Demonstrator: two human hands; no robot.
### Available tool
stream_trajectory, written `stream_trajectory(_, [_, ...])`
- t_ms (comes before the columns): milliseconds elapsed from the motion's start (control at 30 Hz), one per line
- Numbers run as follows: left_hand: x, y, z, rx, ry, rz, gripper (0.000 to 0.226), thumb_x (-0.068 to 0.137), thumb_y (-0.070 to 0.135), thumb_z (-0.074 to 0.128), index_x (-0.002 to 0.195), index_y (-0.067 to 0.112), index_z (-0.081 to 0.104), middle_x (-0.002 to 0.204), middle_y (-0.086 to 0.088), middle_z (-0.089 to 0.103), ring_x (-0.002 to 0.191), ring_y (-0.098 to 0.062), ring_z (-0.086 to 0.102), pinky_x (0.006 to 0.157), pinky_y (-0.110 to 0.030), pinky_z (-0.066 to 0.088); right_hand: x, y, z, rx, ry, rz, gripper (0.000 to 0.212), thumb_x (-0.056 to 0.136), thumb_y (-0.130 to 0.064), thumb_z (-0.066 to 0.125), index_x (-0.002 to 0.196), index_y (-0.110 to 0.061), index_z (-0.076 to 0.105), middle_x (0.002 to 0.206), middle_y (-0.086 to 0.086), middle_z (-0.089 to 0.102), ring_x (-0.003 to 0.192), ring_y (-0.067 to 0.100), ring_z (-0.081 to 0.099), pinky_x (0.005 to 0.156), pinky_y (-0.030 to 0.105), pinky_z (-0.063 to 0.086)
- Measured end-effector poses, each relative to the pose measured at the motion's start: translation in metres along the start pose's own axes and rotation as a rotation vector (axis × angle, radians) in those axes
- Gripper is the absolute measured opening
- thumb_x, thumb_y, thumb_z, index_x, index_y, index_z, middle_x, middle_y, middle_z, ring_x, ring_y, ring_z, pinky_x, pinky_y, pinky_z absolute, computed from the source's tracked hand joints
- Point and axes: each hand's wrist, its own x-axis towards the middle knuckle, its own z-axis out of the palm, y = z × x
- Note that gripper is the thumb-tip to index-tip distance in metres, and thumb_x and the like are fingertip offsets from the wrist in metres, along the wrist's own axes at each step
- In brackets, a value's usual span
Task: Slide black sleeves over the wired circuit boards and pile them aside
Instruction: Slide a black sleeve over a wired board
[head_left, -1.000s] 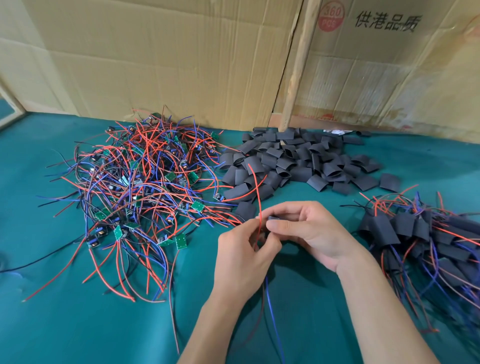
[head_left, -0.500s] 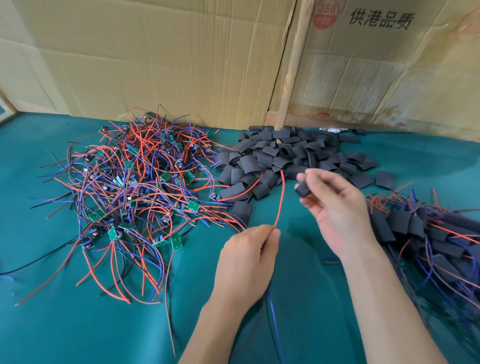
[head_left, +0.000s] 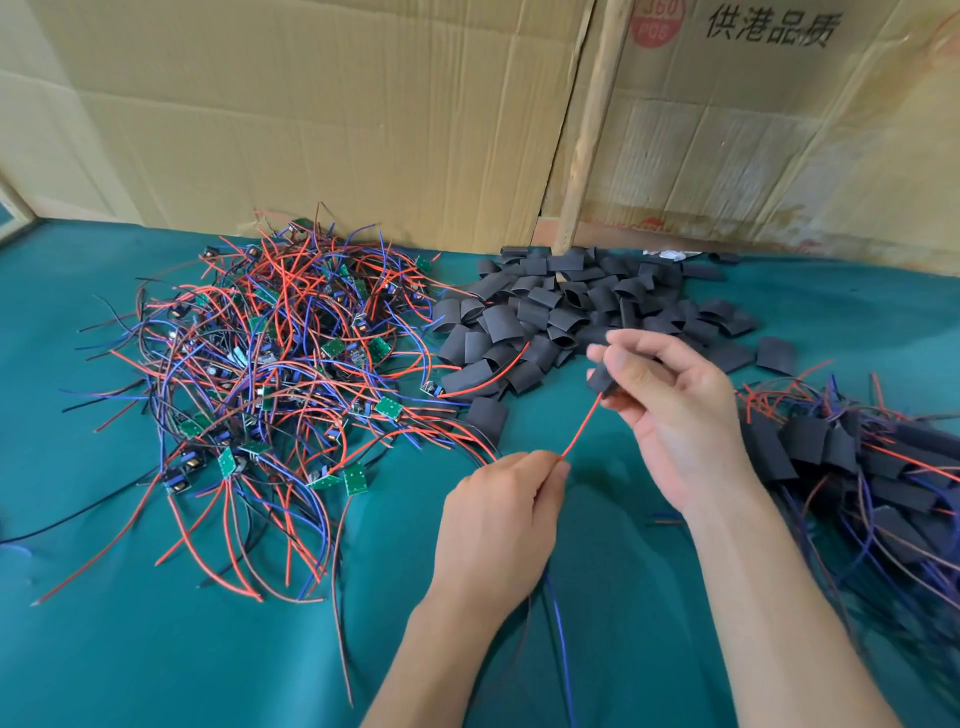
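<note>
My right hand (head_left: 670, 410) pinches a black sleeve (head_left: 601, 378) at its fingertips, raised above the green cloth. A red wire (head_left: 582, 426) runs taut from that sleeve down to my left hand (head_left: 504, 514), which is closed on the wires; blue and dark wires (head_left: 558, 634) hang below the left hand. The board inside the sleeve is hidden. A tangle of unsleeved green boards with red and blue wires (head_left: 275, 374) lies to the left. Loose black sleeves (head_left: 571, 317) are heaped at the back centre. Sleeved boards (head_left: 852, 467) are piled at the right.
Green cloth (head_left: 156, 649) covers the table. Cardboard sheets (head_left: 337, 114) stand along the back, with a wooden post (head_left: 587, 135) between them. A black cable (head_left: 62, 525) trails off the left edge.
The hands, joined a second ago, have pulled apart. My right hand has carried the sleeve up and to the right, drawing the red wire straight from my left hand.
</note>
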Motion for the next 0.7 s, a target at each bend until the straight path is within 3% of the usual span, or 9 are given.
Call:
stream_trajectory(167, [0.001, -0.004, 0.001, -0.089, 0.203, -0.003, 0.026, 0.099, 0.029, 0.059, 0.077, 0.015, 0.061, 0.066, 0.006, 0.050, 0.065, -0.024, 0.047, 0.061, -0.040, 0.044, -0.008, 0.009, 0.015, -0.168, -0.209, 0.181, 0.034, 0.067, -0.020, 0.087, 0.100, -0.018, 0.077, 0.096, 0.022, 0.077, 0.080, 0.025, 0.068, 0.072, 0.031, 0.054])
stream_trajectory(233, [0.001, -0.005, 0.000, -0.115, 0.285, -0.036, 0.026, 0.093, 0.025, 0.068, 0.071, 0.017, 0.057, 0.063, 0.009, 0.044, 0.061, -0.018, 0.040, 0.058, -0.032, 0.037, -0.010, 0.013, 0.020, -0.198, -0.232, 0.222, 0.028, 0.067, -0.020, 0.087, 0.094, -0.019, 0.079, 0.097, 0.022, 0.078, 0.082, 0.025, 0.065, 0.077, 0.037, 0.048])
stream_trajectory(300, [0.001, -0.005, 0.001, -0.177, 0.325, -0.079, 0.020, 0.087, 0.024, 0.073, 0.074, 0.017, 0.060, 0.063, 0.008, 0.050, 0.060, -0.015, 0.045, 0.058, -0.028, 0.041, -0.010, 0.015, 0.022, -0.189, -0.222, 0.237, 0.029, 0.064, -0.018, 0.091, 0.090, -0.021, 0.080, 0.097, 0.020, 0.078, 0.081, 0.023, 0.064, 0.073, 0.033, 0.046])
stream_trajectory(367, [0.000, -0.002, 0.000, -0.338, 0.317, -0.148, 0.015, 0.082, 0.021, 0.080, 0.085, 0.020, 0.066, 0.067, 0.007, 0.060, 0.060, -0.013, 0.055, 0.060, -0.020, 0.047, -0.010, 0.015, 0.020, -0.184, -0.177, 0.214, 0.036, 0.054, -0.021, 0.097, 0.087, -0.022, 0.081, 0.094, 0.017, 0.079, 0.077, 0.020, 0.064, 0.065, 0.027, 0.044])
stream_trajectory(500, [0.000, -0.005, -0.003, -0.620, 0.198, -0.203, 0.030, 0.075, 0.011, 0.088, 0.098, 0.019, 0.069, 0.087, 0.003, 0.070, 0.071, -0.008, 0.070, 0.068, -0.015, 0.054, -0.005, 0.016, 0.014, -0.004, -0.028, 0.180, 0.037, 0.048, -0.024, 0.092, 0.081, -0.016, 0.079, 0.088, 0.015, 0.077, 0.078, 0.025, 0.065, 0.067, 0.026, 0.045])
stream_trajectory(700, [0.001, -0.005, -0.002, -0.576, 0.068, -0.255, 0.026, 0.082, 0.009, 0.081, 0.098, 0.027, 0.071, 0.081, 0.013, 0.073, 0.065, -0.006, 0.066, 0.068, -0.026, 0.059, 0.000, 0.016, 0.011, 0.256, 0.075, 0.132, 0.027, 0.062, -0.011, 0.081, 0.088, -0.010, 0.072, 0.088, 0.010, 0.078, 0.071, 0.014, 0.069, 0.062, 0.017, 0.052])
